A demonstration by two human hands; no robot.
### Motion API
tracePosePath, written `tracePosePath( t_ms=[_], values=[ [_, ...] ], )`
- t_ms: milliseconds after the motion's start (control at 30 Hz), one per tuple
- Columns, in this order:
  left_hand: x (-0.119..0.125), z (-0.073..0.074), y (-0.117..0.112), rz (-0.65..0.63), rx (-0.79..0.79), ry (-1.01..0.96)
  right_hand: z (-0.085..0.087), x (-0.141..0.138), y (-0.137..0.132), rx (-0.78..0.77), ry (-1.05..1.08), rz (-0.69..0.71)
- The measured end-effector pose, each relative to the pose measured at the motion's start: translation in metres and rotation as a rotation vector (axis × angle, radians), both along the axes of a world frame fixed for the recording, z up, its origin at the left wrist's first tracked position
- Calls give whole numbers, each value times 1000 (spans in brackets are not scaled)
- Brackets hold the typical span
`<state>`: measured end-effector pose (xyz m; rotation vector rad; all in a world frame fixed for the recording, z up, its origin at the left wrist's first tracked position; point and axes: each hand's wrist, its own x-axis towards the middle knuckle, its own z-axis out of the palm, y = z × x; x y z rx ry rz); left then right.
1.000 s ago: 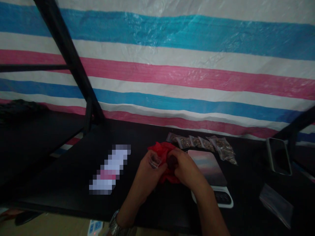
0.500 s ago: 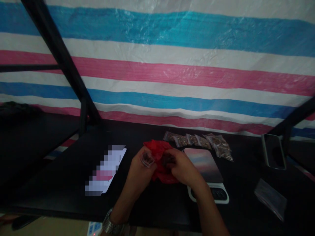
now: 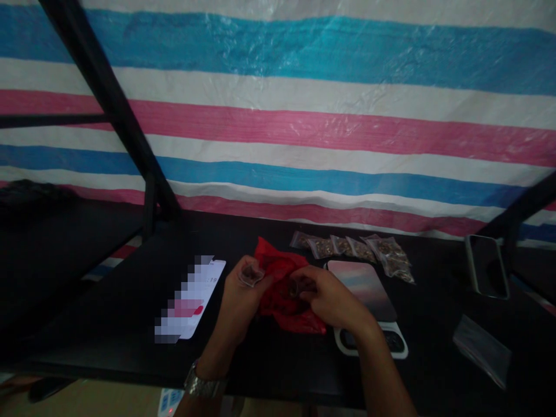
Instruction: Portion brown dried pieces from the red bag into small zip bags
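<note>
My left hand (image 3: 238, 298) is closed round a small clear plastic bag (image 3: 251, 275), whose mouth stands open and points up. A crumpled red plastic bag (image 3: 278, 263) lies open on the black table beside that hand. Over the opening of the red bag, my right hand (image 3: 334, 295) has its fingers curled and pinched together. Something small and dark shows at its fingertips, too dim to name. Just right of the red bag, partly behind my right forearm, is a white kitchen scale (image 3: 365, 289) with a shiny plate.
Behind the scale lie several clear bags (image 3: 360, 249) filled with brownish bits. A flat stack of clear bags (image 3: 482, 350) is at the right, with a dark phone (image 3: 486, 266) beyond it. On the left lies a lit phone (image 3: 211, 292). Black metal bars (image 3: 117, 121) slant up at both sides.
My left hand has shifted slightly left and up with the small bag. The red bag is spread wider, its opening now more visible. My right hand stays at it, fingers still curled.
</note>
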<state>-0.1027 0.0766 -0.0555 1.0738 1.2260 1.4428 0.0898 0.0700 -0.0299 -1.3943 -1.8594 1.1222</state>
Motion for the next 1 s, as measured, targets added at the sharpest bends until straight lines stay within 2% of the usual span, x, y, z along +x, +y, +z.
tracePosePath(
  t_ms=[233, 333, 567, 700, 833, 1000],
  values=[
    [1, 4, -3, 12, 19, 53, -1, -7, 5, 181, -124, -193],
    [0, 5, -4, 21, 3, 22, -1, -17, 5, 171, -170, -162],
    [-1, 11, -4, 185, -161, -206, 8, -31, 0, 68, -409, -112],
    [2, 16, -4, 99, -249, -292, 6, -33, 3, 86, -448, -164],
    [5, 20, -6, 37, -263, -322, -3, -35, 7, 132, -462, -249],
    [3, 18, -4, 39, -186, -319, -9, -33, 9, 194, -334, -153]
  ],
)
